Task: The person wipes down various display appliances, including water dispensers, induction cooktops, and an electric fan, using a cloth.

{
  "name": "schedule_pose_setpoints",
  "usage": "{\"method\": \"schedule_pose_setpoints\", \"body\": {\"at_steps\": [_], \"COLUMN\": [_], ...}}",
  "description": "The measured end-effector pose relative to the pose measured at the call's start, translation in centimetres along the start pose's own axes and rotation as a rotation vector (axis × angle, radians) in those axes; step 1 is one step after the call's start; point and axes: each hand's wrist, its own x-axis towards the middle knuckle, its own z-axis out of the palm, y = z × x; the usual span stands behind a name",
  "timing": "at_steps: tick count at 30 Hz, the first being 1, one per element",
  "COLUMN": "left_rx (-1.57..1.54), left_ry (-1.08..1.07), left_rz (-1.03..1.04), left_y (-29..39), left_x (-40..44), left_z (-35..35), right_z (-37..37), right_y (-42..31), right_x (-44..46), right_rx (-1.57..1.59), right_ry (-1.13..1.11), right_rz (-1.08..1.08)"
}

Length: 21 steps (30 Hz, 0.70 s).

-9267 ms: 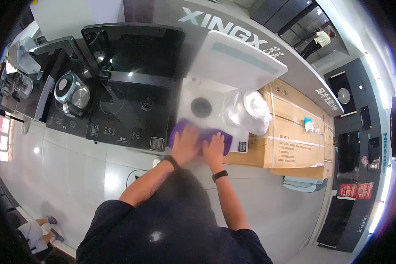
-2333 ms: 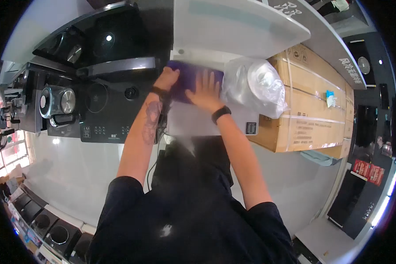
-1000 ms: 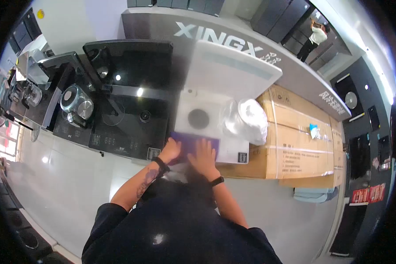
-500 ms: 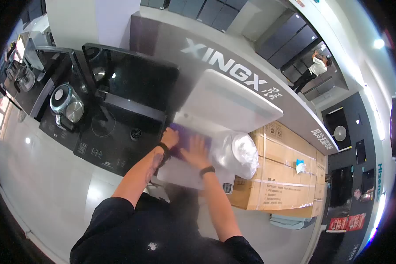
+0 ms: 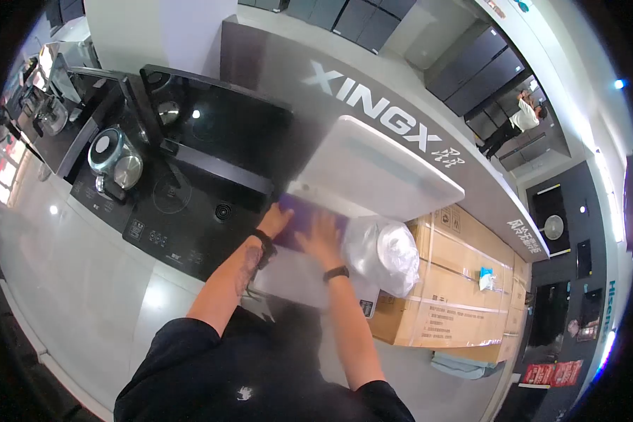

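Note:
On the pale display surface (image 5: 288,269), between the cooktop and a plastic-wrapped item, lies a purple cloth (image 5: 301,208), flat and roughly rectangular; its exact material is hard to make out. My left hand (image 5: 277,219) grips its left edge, fingers bent. Flat on the cloth's front part rests my right hand (image 5: 321,239), fingers spread and slightly smeared by motion. Just right of that hand is a round item in clear plastic wrap (image 5: 381,253). Behind both hands, a white panel (image 5: 380,165) leans upright against the grey counter wall.
A black cooktop (image 5: 183,218) sits to the left, with a glass kettle (image 5: 114,158) near it. Large strapped cardboard boxes (image 5: 457,288) stand at the right, carrying a small blue-and-white packet (image 5: 486,278). Another person (image 5: 519,121) stands far off at the upper right.
The view has shifted slightly, so the surroundings sit a little farther right. My right hand has slid a short way across the cloth; my left hand stays at its left edge.

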Motion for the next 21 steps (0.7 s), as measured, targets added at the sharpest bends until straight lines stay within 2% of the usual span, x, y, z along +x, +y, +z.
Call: {"method": "schedule_pose_setpoints", "body": {"at_steps": [5,7,10,11,14,18,20,21], "left_rx": [-0.033,-0.03,0.008,-0.007,0.052,0.019,0.058,-0.028], "left_ry": [-0.067,-0.063,-0.007,-0.055,-0.034,-0.054,-0.048,-0.093], "left_rz": [-0.138,-0.19,0.0,-0.071,0.067,0.074,0.04,0.046], "left_y": [0.2,3.7,1.5,0.7,0.1,-1.5,-1.9,-2.9], "left_x": [-3.0,-5.9,-6.7,-7.2,-8.8,-11.7,-13.6,-14.2], "left_z": [-1.1,-2.3,-1.6,-1.5,-1.7,-1.8,-2.2,-2.2], "right_z": [0.6,1.0,1.0,1.2,1.7,3.1,4.1,3.9], "right_y": [0.3,0.5,0.6,0.5,0.1,-0.7,-1.1,-1.8], "right_x": [-2.0,-2.8,-3.9,-4.8,-7.8,-10.6,-12.4,-13.7], "right_rx": [0.08,0.071,0.039,0.046,0.031,-0.104,-0.085,-0.051], "right_ry": [-0.03,-0.031,-0.014,0.019,0.071,0.137,0.145,0.142], "right_rz": [-0.001,-0.025,-0.054,-0.06,-0.073,-0.09,-0.085,-0.078]}}
